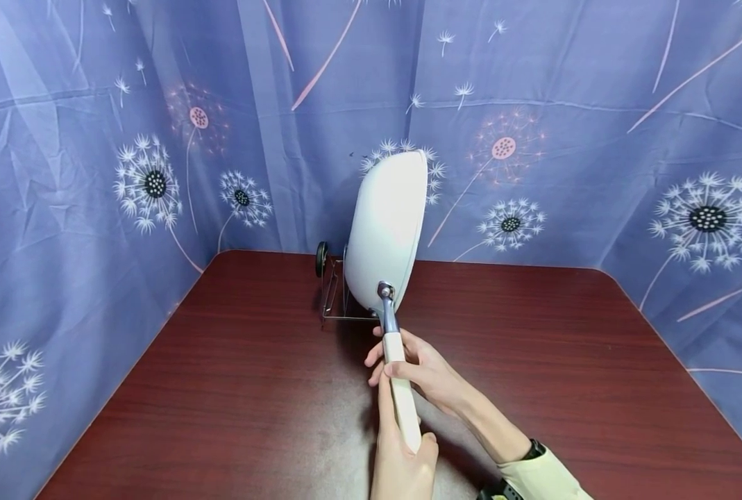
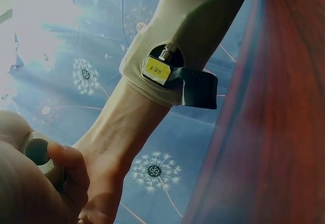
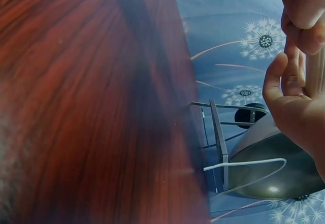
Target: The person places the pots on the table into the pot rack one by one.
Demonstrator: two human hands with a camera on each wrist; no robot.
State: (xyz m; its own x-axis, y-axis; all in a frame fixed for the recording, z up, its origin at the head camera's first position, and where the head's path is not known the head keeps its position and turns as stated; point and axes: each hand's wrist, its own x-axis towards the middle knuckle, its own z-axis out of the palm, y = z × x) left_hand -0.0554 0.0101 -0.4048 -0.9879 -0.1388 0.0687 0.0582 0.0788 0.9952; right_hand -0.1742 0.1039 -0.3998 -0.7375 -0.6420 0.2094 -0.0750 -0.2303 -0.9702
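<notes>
A white frying pan (image 1: 386, 215) with a deep, rounded body is tipped on its side in the head view, its handle (image 1: 405, 410) slanting toward me. My left hand (image 1: 403, 469) holds the rear end of that handle, one finger lying along it. Nearer the pan, my right hand (image 1: 433, 375) grips the same handle, thumb across the top and fingers round the far side. A thin wire rack (image 1: 352, 319) with a black wheel-like disc (image 1: 322, 259) stands at the pan's left side. The right wrist view shows the pan's dark inside (image 3: 279, 168) behind a wire loop.
A dark red wooden table (image 1: 233, 389) lies beneath the hands and rack. Blue curtains (image 1: 321, 167) with dandelion prints hang behind and along both sides. My right sleeve (image 1: 542, 476) and black wrist strap (image 1: 533, 450) are at the lower right.
</notes>
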